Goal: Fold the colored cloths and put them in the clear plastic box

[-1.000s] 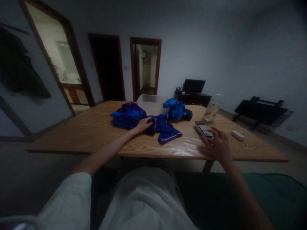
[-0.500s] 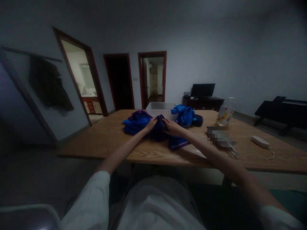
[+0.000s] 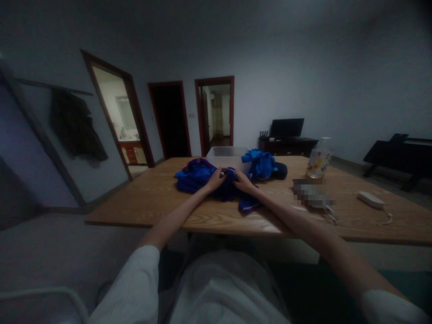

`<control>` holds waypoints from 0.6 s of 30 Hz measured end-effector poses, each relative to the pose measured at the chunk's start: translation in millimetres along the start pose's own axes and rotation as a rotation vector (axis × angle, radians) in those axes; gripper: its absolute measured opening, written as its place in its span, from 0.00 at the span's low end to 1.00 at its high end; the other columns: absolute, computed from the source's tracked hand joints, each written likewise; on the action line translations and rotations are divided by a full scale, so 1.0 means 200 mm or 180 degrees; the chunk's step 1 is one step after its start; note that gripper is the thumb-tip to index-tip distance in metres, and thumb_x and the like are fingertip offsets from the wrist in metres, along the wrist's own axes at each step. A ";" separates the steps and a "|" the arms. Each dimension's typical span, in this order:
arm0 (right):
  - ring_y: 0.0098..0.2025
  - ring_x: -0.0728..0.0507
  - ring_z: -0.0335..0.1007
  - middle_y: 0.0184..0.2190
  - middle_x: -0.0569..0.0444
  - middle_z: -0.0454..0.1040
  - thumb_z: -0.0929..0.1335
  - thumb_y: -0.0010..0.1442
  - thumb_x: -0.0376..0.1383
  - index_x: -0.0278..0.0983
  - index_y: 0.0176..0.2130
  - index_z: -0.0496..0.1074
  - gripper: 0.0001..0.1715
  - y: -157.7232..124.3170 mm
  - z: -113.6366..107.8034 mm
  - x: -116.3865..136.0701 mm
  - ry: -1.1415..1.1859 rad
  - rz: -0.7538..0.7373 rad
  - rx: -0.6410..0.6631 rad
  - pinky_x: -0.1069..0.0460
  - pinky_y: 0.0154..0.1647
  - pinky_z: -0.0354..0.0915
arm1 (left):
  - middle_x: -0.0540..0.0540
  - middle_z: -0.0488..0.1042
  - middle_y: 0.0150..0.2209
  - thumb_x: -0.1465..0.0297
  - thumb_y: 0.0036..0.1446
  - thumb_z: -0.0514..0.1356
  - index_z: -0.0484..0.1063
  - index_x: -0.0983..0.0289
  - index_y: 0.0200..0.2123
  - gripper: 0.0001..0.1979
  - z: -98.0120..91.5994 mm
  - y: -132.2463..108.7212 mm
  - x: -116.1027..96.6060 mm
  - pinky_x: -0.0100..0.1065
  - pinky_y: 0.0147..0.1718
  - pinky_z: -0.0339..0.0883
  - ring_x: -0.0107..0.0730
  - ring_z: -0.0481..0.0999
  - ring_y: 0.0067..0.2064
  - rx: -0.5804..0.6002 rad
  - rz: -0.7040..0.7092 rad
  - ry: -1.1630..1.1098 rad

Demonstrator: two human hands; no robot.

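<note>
I observe my left hand (image 3: 216,179) and right hand (image 3: 242,182) both pinching the dark blue garment (image 3: 225,189), crumpled, striped at its hem, lying beneath them on the wooden table (image 3: 141,202); a clear plastic bin (image 3: 227,156) sits just beyond

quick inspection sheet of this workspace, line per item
surface: wooden table, dim light
job's things: dark blue garment, bunched at mid-table
clutter: blue cloth pile, second blue pile, clear bin, bottle, blurred item, white adapter
hands: left hand and right hand both on the garment; whether they grip it is unclear
cables: short white lead by the adapter
surroundings: three doorways, monitor, hanging dark coat
</note>
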State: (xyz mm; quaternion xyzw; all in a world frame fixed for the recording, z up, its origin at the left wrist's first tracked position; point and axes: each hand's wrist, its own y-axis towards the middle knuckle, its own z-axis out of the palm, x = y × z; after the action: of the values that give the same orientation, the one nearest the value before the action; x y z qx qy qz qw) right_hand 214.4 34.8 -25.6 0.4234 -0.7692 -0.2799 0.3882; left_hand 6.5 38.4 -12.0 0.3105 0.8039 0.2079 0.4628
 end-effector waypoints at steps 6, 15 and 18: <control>0.64 0.34 0.67 0.63 0.46 0.72 0.69 0.56 0.38 0.37 0.65 0.68 0.37 0.01 0.02 -0.03 0.0730 0.0574 0.0127 0.37 0.71 0.56 | 0.61 0.77 0.53 0.68 0.66 0.59 0.75 0.63 0.53 0.14 -0.03 -0.01 -0.02 0.44 0.61 0.66 0.44 0.76 0.55 -0.0100 0.0180 0.0536; 0.46 0.40 0.73 0.40 0.53 0.78 0.71 0.60 0.54 0.39 0.43 0.75 0.23 0.04 0.04 -0.06 0.0968 0.1185 -0.0031 0.43 0.56 0.69 | 0.58 0.81 0.45 0.70 0.66 0.51 0.77 0.66 0.44 0.15 -0.03 0.04 0.07 0.42 0.58 0.68 0.40 0.77 0.49 0.0020 -0.0725 -0.0529; 0.43 0.41 0.73 0.39 0.53 0.76 0.74 0.56 0.54 0.39 0.42 0.72 0.25 0.04 0.05 -0.10 0.1019 0.1101 -0.0277 0.43 0.52 0.70 | 0.58 0.81 0.44 0.62 0.67 0.54 0.77 0.67 0.42 0.16 0.00 0.04 0.08 0.40 0.56 0.69 0.40 0.77 0.48 0.0102 -0.0547 -0.0679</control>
State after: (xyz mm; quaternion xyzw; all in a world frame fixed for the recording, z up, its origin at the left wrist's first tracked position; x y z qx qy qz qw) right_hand 209.5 57.3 -33.3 0.3071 -0.7462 -0.1713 0.5653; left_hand 2.4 55.1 -16.0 0.2681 0.7770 0.1204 0.5567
